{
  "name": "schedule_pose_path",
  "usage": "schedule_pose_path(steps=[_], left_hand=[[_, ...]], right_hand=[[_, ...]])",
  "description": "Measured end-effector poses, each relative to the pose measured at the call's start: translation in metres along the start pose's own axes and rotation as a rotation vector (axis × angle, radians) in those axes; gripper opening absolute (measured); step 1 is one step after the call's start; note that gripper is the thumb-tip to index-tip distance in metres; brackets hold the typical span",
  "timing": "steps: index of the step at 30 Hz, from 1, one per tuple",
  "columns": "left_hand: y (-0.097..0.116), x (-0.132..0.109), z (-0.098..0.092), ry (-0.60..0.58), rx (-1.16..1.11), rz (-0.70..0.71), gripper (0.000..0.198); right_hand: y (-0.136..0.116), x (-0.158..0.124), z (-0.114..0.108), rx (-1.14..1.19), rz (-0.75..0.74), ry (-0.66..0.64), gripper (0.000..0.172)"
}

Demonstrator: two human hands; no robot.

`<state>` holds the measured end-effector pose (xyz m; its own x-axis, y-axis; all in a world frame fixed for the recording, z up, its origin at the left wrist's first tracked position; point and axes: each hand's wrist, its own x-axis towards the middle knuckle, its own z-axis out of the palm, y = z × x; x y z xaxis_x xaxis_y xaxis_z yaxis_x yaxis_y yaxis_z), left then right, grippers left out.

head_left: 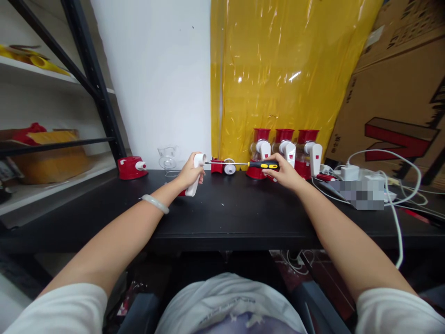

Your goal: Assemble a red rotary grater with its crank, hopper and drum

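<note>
My left hand (192, 172) is closed around a white crank handle (193, 186), held just above the black table with its round end toward the right. In my right hand (283, 172) is a screwdriver (263, 164) with a black and yellow grip. Its long shaft points left, and the tip meets the round end of the handle; how deep it sits I cannot tell. Behind the shaft lie a red part (217, 166) and a round white part (229, 167). A clear plastic housing (168, 159) stands behind my left hand, and a red base (132, 167) is farther left.
Several red and white hand-cranked machines (285, 147) stand at the back right. White cables and chargers (350, 172) lie at the right, near a large cardboard box (389, 102). A shelf rack (86, 79) rises at the left. The black table's (222, 218) front edge faces me.
</note>
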<state>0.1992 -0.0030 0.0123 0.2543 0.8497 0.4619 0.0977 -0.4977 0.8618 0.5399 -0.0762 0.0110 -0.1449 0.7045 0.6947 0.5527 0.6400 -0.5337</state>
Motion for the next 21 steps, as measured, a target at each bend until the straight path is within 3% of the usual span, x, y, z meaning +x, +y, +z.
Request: schedule_pose_path(steps=[5, 17, 21], left_hand=[[-0.003, 0.000, -0.002, 0.018, 0.024, -0.010, 0.064], [0.002, 0.000, -0.004, 0.039, 0.087, 0.013, 0.065], [0.000, 0.000, -0.006, 0.017, 0.114, 0.037, 0.065]], right_hand=[[-0.001, 0.000, 0.003, -0.148, -0.024, 0.013, 0.035], [-0.011, -0.005, 0.007, -0.009, 0.142, -0.097, 0.038], [-0.016, -0.005, 0.005, -0.038, 0.162, -0.131, 0.046]])
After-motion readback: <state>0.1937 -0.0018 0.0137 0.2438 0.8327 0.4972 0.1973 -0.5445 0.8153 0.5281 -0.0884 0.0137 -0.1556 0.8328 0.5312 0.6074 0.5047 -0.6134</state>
